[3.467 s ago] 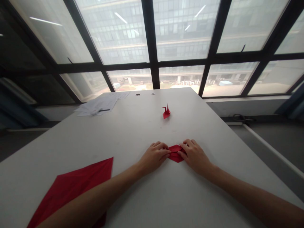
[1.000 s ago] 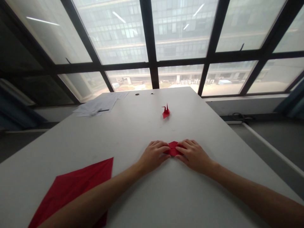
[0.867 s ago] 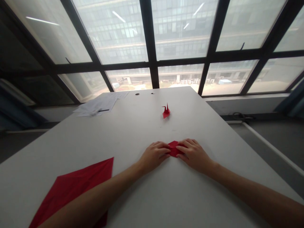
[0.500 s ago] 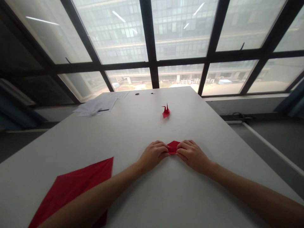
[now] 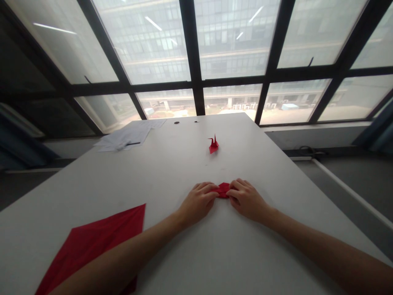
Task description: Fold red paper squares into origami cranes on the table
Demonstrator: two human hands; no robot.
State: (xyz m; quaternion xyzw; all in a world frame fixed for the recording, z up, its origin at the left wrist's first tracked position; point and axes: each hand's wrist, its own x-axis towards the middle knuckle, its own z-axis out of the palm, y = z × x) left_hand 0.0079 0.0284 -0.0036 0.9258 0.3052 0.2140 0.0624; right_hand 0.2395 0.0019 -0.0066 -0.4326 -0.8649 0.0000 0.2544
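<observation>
A small folded piece of red paper (image 5: 224,189) lies on the white table (image 5: 190,254) in front of me. My left hand (image 5: 198,201) presses its left side with curled fingers. My right hand (image 5: 246,199) pinches its right side, fingers bent over the fold. Most of the paper is hidden between the two hands. Farther back stands a finished red paper crane (image 5: 213,145).
A large flat sheet of red paper (image 5: 92,241) lies at the near left, partly under my left forearm. White papers with a dark pen (image 5: 125,137) sit at the far left corner. Big dark-framed windows (image 5: 196,61) stand behind the table; its right edge drops to the floor.
The folded red paper has shrunk in visible size as my hands closed in on it and shifted slightly away from me. The crane and the big sheet have not moved.
</observation>
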